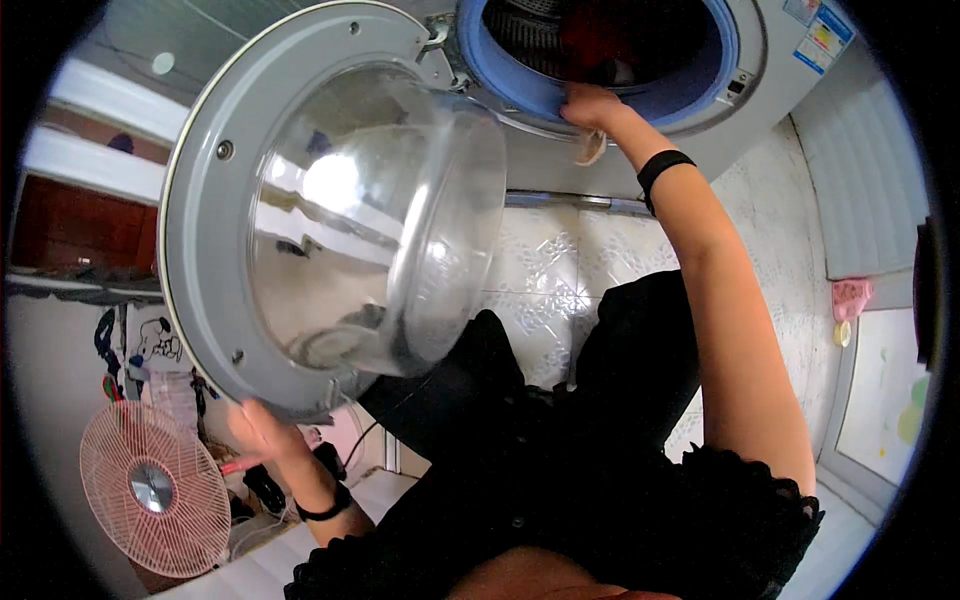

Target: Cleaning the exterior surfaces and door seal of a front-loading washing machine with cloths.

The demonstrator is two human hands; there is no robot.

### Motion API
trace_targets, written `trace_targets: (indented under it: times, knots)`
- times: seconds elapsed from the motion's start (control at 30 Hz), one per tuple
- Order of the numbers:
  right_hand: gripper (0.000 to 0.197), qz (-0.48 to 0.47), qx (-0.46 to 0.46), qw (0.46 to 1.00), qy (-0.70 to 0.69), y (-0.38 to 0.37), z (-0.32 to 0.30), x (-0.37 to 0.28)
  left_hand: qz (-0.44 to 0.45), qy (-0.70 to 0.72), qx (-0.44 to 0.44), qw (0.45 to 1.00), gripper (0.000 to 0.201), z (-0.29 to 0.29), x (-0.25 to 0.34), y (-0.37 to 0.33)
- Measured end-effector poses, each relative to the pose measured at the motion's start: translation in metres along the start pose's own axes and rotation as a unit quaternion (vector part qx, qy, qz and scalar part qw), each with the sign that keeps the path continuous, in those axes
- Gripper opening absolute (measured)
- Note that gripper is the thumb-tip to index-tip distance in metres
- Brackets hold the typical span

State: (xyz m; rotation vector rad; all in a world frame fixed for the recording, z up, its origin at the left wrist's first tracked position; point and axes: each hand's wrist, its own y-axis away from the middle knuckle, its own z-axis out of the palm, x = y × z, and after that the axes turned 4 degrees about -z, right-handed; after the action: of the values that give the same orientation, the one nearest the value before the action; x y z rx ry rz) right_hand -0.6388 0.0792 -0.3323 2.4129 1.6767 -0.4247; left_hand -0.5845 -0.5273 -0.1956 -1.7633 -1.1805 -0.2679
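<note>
A front-loading washing machine's round door (pixel 212 250), with a grey frame and a clear bulging glass bowl (pixel 400 230), hangs wide open on the left. My left hand (pixel 262 432) holds the lower rim of that door, its fingers partly behind the edge. At the machine's mouth, my right hand (pixel 592 106) is closed at the lower lip of the blue rubber seal (pixel 545 98). From beneath this hand hangs a small beige cloth (pixel 591 148). Inside the dark drum (pixel 525 45) lies dark red fabric (pixel 597 40), partly hidden in shadow.
A pink-grilled fan (pixel 153 490) stands at the lower left, close to my left hand, with cables beside it. Patterned white floor tiles (pixel 540 255) lie between my knees and the machine. A pink item (pixel 851 298) hangs at the right by a pale panel.
</note>
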Motion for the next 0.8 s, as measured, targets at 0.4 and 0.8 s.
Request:
trace_targets:
  times: [0.4, 0.8]
  knots:
    - [0.047, 0.035, -0.039, 0.999, 0.002, -0.013, 0.007, 0.008, 0.022, -0.237, 0.019, 0.971, 0.053, 0.007, -0.05, -0.136]
    - [0.056, -0.006, 0.016, 0.999, -0.051, 0.003, -0.003, 0.03, 0.173, 0.021, -0.247, 0.953, 0.021, 0.201, 0.195, 0.031]
